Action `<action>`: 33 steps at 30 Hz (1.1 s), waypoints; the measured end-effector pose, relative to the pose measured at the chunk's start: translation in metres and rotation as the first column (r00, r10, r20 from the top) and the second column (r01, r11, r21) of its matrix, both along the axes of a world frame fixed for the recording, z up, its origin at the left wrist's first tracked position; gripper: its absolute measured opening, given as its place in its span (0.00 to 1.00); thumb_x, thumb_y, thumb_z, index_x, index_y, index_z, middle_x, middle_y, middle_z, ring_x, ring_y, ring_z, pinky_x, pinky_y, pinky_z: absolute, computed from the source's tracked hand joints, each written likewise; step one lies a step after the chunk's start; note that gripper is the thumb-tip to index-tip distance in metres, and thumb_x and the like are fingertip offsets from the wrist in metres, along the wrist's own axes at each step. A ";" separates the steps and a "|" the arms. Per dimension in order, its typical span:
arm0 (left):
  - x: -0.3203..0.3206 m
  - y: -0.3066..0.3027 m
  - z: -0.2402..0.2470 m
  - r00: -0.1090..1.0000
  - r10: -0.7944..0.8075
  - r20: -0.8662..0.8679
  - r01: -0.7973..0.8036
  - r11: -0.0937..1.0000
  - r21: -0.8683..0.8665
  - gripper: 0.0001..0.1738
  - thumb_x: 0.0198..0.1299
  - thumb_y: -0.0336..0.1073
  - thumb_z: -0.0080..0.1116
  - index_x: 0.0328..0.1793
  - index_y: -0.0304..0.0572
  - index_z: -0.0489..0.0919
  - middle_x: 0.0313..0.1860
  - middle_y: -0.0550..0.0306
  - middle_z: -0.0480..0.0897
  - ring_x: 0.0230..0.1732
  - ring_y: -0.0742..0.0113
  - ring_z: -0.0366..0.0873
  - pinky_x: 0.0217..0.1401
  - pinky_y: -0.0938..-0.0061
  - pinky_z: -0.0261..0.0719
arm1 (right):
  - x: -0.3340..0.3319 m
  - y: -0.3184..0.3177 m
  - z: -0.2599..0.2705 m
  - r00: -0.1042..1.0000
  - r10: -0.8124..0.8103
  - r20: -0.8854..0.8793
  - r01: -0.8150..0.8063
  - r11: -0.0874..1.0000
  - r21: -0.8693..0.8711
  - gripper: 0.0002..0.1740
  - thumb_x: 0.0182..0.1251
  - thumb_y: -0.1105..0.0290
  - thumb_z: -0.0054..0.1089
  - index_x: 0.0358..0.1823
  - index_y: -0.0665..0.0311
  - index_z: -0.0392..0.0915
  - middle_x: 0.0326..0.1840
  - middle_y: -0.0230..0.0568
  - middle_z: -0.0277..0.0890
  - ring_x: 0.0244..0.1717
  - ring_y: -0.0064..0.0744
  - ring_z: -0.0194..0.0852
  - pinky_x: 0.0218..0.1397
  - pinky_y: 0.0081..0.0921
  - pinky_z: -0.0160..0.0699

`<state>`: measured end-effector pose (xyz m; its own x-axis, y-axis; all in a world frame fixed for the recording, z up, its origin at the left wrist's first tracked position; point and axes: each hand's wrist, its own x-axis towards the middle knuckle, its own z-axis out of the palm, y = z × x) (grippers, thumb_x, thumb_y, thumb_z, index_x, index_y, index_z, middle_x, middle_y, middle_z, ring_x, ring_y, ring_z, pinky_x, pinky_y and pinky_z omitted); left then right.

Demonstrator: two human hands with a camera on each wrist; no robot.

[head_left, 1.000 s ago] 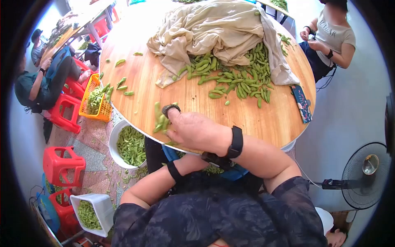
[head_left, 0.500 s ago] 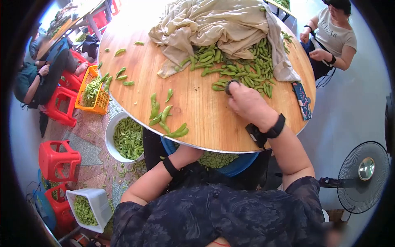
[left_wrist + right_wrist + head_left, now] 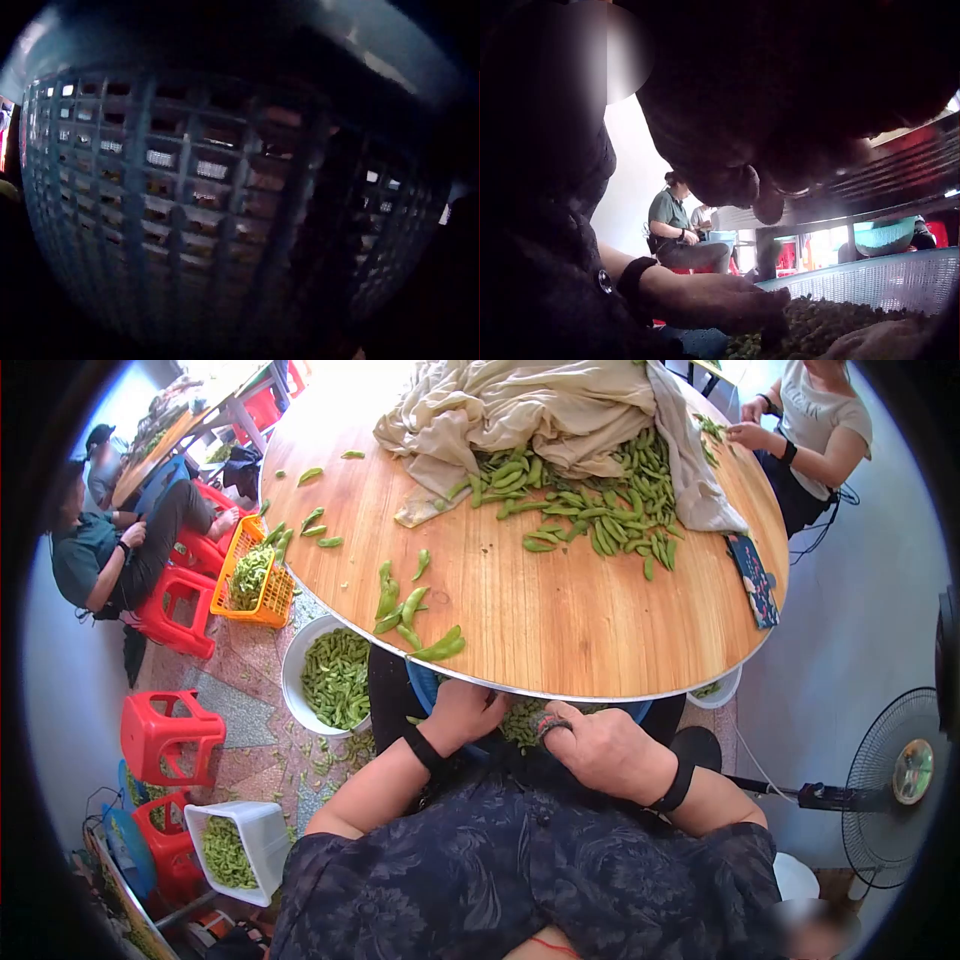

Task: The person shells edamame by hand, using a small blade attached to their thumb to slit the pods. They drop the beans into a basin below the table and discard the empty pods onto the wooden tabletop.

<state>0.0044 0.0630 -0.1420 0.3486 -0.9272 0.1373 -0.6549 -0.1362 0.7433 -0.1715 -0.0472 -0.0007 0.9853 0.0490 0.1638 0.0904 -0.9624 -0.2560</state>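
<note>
Both hands are low in front of the body, over a blue basket (image 3: 640, 712) of green beans (image 3: 520, 725) partly under the table edge. My left hand (image 3: 468, 715) is at the table's near edge, its fingertips mostly hidden. The right hand (image 3: 612, 750) faces it with bent fingers and a dark band (image 3: 550, 725) around the thumb; whether either hand pinches a pod cannot be told. In the right wrist view, the left hand (image 3: 712, 300) reaches over the beans (image 3: 817, 322). A dark lattice wall (image 3: 180, 165) fills the left wrist view.
Soybean pods (image 3: 610, 520) spill from under a beige cloth (image 3: 530, 410) on the round wooden table (image 3: 560, 620). Several loose pods (image 3: 405, 615) lie near its left edge. A phone case (image 3: 752, 582), white bucket (image 3: 335, 675), yellow crate (image 3: 270, 595), red stools (image 3: 175, 735) and fan (image 3: 890, 790) stand around.
My right hand has gone from the loose pods at the table's left edge, across the tabletop near the pile, and back down to the left hand. The left hand stays low by the edge.
</note>
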 end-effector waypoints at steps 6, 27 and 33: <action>-0.015 0.033 0.073 0.888 -0.296 0.353 0.392 0.888 -0.240 0.23 0.50 0.47 0.66 0.48 0.42 0.80 0.38 0.50 0.78 0.36 0.51 0.78 0.37 0.63 0.77 | -0.019 -0.040 0.019 0.920 -0.376 0.113 0.321 0.886 0.335 0.11 0.62 0.74 0.53 0.45 0.68 0.73 0.28 0.43 0.76 0.23 0.38 0.77 0.24 0.28 0.75; 0.045 -0.050 0.118 0.724 0.043 0.689 -0.370 0.867 0.335 0.46 0.63 0.60 0.44 0.76 0.31 0.49 0.78 0.38 0.44 0.79 0.46 0.35 0.79 0.59 0.33 | -0.029 -0.116 -0.016 0.894 -0.444 -0.058 0.152 0.178 0.972 0.06 0.71 0.70 0.49 0.45 0.61 0.68 0.26 0.30 0.73 0.13 0.11 0.59 0.16 0.12 0.58; 0.047 -0.048 0.123 0.688 -0.031 0.725 -0.301 0.897 0.325 0.49 0.62 0.66 0.40 0.76 0.32 0.49 0.78 0.40 0.42 0.80 0.48 0.31 0.79 0.57 0.28 | -0.030 -0.115 -0.021 0.894 -0.448 0.000 0.131 0.261 0.956 0.06 0.71 0.69 0.50 0.45 0.61 0.69 0.26 0.26 0.72 0.16 0.10 0.58 0.18 0.12 0.58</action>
